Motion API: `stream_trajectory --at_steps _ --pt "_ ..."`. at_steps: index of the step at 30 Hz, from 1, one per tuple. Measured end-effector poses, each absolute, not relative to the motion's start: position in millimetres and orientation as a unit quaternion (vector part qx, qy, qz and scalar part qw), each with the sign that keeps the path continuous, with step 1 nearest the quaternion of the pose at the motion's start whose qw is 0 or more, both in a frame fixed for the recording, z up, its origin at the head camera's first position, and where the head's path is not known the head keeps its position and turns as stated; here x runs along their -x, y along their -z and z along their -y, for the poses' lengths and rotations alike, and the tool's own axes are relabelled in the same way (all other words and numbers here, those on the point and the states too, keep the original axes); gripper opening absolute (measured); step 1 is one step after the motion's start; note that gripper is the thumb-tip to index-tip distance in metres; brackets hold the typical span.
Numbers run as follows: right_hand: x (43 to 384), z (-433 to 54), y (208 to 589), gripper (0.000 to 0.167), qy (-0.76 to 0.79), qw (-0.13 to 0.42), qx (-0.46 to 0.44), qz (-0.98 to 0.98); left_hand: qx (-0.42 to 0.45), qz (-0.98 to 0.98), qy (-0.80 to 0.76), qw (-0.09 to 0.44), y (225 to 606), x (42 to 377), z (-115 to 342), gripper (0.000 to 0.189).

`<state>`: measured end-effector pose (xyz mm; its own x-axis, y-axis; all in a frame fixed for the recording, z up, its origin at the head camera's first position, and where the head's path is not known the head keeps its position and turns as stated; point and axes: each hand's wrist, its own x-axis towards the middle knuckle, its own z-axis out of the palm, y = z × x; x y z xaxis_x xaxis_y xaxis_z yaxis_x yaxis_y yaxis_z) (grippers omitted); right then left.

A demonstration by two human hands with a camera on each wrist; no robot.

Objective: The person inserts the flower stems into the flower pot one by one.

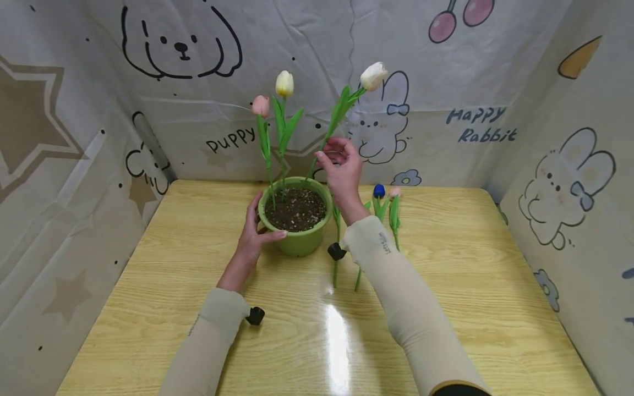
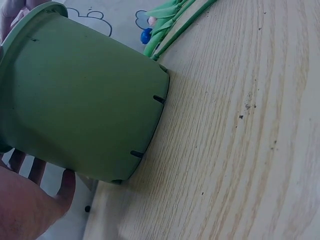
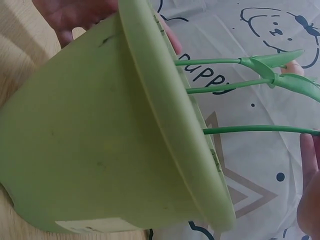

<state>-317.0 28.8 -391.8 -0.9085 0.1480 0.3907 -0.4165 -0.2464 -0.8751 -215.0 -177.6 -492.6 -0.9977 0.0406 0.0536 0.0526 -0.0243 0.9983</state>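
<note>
A green flowerpot [image 1: 297,245] full of dark soil [image 1: 299,212] stands on the table. My left hand [image 1: 251,236] grips its left side, thumb along the front rim. My right hand [image 1: 344,170] pinches the stem of a white tulip [image 1: 373,76], which leans to the right over the back of the pot. In the right wrist view, this tulip's stem [image 3: 250,129] runs down behind the pot's rim, which hides its lower end. A pink tulip [image 1: 260,106] and a pale yellow tulip [image 1: 284,83] stand upright in the soil on the left.
Right of the pot, partly under my right forearm, several tulips lie on the wooden table [image 1: 446,264], among them a blue one [image 1: 378,191] and a pink one [image 1: 394,192]. Printed cloth walls [image 1: 317,49] enclose the table at the back and sides.
</note>
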Motion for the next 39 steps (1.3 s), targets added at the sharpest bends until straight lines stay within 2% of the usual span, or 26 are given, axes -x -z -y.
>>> stream_trajectory --at_steps 17,39 --pt "321.8 -15.6 395.6 0.03 -0.772 0.188 -0.13 0.593 0.04 0.698 0.715 0.002 493.8 216.2 177.4 0.11" --pt "320.0 -9.7 408.0 0.034 -0.712 0.162 -0.148 0.667 0.035 0.697 0.717 0.006 492.0 214.1 177.2 0.11"
